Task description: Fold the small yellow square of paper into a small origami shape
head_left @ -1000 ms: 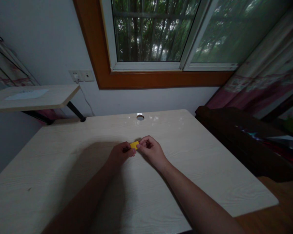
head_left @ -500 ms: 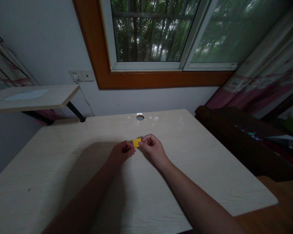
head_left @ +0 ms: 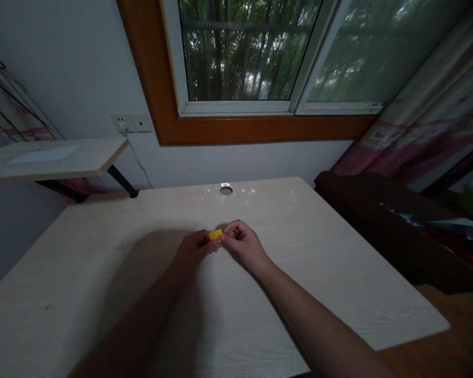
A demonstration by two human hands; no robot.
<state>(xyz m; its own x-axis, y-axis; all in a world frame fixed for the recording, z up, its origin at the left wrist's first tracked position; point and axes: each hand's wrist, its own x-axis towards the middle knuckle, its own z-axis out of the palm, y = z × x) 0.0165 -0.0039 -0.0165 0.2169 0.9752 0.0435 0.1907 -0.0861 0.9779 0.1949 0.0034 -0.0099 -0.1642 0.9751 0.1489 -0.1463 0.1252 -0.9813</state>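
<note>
A small yellow piece, flat like folded paper or a card, is pinched between both hands just above the pale wooden table. My left hand grips its left end with closed fingers. My right hand pinches its right end, the other fingers curled. Both forearms reach in from the bottom of the view. What the piece is exactly is too small to tell.
A round cable hole lies near the table's far edge. A side shelf with a white sheet stands at the left, wall sockets above it. A window, a curtain and dark furniture are on the right.
Half a second ago the yellow piece showed a wider face; now it is tilted flatter and looks thinner. Both hands stayed in place, pinching it.
</note>
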